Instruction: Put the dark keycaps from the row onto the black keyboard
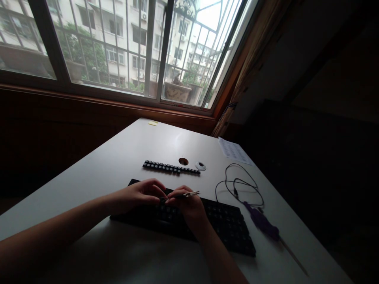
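Note:
A black keyboard (227,225) lies at a slant on the white desk, with both hands over its upper left part. My right hand (188,203) is closed around a slim tool (192,193), dark along its body with a pale metallic end sticking out past the fingers. Its working tip points left, down by the keys. My left hand (145,193) rests on the keyboard's upper left, thumb and fingertips drawn together beside that tip; whatever they pinch is too small and dark to make out. Behind the keyboard, loose black keycaps (161,166) stand in rows.
A round hole (183,161) opens in the desk (118,161), with its ring-shaped cover (200,166) alongside. To the right lie a coiled black cable (241,181), a purple-handled tool with a long thin shaft (263,223) and a printed sheet (233,150). Yellow paper (152,123) sits at the far edge.

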A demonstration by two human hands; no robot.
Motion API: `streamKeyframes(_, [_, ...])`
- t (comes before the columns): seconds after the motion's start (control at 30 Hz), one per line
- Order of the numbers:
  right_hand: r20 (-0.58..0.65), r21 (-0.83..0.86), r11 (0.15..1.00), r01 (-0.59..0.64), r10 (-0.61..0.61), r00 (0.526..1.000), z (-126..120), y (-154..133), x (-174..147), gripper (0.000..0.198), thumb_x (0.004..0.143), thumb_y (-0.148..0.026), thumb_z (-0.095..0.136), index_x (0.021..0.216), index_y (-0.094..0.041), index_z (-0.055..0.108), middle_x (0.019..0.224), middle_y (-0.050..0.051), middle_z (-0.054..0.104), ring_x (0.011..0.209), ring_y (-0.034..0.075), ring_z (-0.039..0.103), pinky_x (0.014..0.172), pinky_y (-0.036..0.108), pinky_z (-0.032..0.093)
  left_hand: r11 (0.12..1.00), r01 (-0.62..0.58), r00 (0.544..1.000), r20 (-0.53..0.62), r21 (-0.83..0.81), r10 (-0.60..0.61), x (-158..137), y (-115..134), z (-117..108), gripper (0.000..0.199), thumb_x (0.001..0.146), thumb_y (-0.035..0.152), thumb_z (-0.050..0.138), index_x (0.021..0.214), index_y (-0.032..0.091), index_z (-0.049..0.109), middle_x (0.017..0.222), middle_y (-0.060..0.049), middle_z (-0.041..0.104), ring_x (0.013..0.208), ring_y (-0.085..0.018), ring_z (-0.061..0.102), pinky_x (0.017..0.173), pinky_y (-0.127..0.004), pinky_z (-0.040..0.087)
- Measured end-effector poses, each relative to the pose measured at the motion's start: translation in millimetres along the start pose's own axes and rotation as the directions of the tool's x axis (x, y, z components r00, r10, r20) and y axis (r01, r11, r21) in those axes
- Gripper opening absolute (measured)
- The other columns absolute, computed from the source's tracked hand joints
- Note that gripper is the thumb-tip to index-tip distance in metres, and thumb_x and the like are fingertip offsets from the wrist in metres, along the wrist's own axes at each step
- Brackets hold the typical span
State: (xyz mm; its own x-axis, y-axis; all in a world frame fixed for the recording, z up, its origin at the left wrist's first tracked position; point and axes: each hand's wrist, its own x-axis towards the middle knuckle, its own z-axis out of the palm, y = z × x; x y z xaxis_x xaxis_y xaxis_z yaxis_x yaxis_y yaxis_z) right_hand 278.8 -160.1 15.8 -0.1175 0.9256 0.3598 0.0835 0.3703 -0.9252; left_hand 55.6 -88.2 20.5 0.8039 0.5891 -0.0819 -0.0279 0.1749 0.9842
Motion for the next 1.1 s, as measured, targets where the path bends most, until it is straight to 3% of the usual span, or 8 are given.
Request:
streamKeyframes(0.63, [-0.020, 0.147, 0.989, 0.029, -0.027, 0.999, 0, -3, -1, 0.009, 0.082, -0.027, 0.075, 0.089, -0.022, 0.074, 0.089, 0.002, 0.061, 0.074, 0.017, 0.069, 0.071, 0.034, 0.059, 0.999, 0.000, 0.999, 0.033, 0.050, -0.002, -1, 1, -1, 0.044, 0.080, 0.027, 0.076, 0.120, 0.022, 0.056, 0.111, -0.008, 0.070, 0.105, -0.023, 0.063, 0.093, -0.041, 0.046])
streamKeyframes(0.77, [-0.100, 0.062, 0.996, 0.062, -0.056, 0.993, -7, -3, -2, 0.007, 0.087, -0.027, 0.069, 0.089, -0.021, 0.072, 0.089, 0.002, 0.061, 0.074, 0.016, 0.067, 0.070, 0.034, 0.057, 0.996, -0.020, 1.000, -0.004, 0.083, 0.021, -2, 6, 2, 0.039, 0.081, 0.029, 0.075, 0.115, 0.020, 0.058, 0.111, -0.009, 0.070, 0.107, -0.024, 0.061, 0.096, -0.042, 0.045])
streamKeyframes(0.93, [-0.183, -0.188, 0.977, 0.103, -0.138, 0.973, -12, -6, -4, 0.007, 0.090, -0.027, 0.064, 0.088, -0.021, 0.067, 0.087, 0.002, 0.060, 0.078, 0.016, 0.061, 0.072, 0.031, 0.051, 0.983, -0.027, 0.994, -0.100, 0.182, 0.046, -7, 18, 8, 0.027, 0.083, 0.037, 0.072, 0.102, 0.018, 0.066, 0.109, -0.008, 0.069, 0.105, -0.024, 0.061, 0.095, -0.039, 0.046])
streamKeyframes(1.1, [-0.188, -0.338, 0.925, 0.174, -0.247, 0.951, -9, -6, -4, 0.007, 0.093, -0.024, 0.057, 0.090, -0.021, 0.062, 0.088, 0.003, 0.058, 0.083, 0.017, 0.057, 0.076, 0.032, 0.047, 0.973, -0.015, 0.985, -0.162, 0.231, 0.054, -6, 17, 5, 0.028, 0.082, 0.040, 0.072, 0.099, 0.018, 0.068, 0.104, -0.006, 0.069, 0.096, -0.023, 0.062, 0.086, -0.034, 0.048])
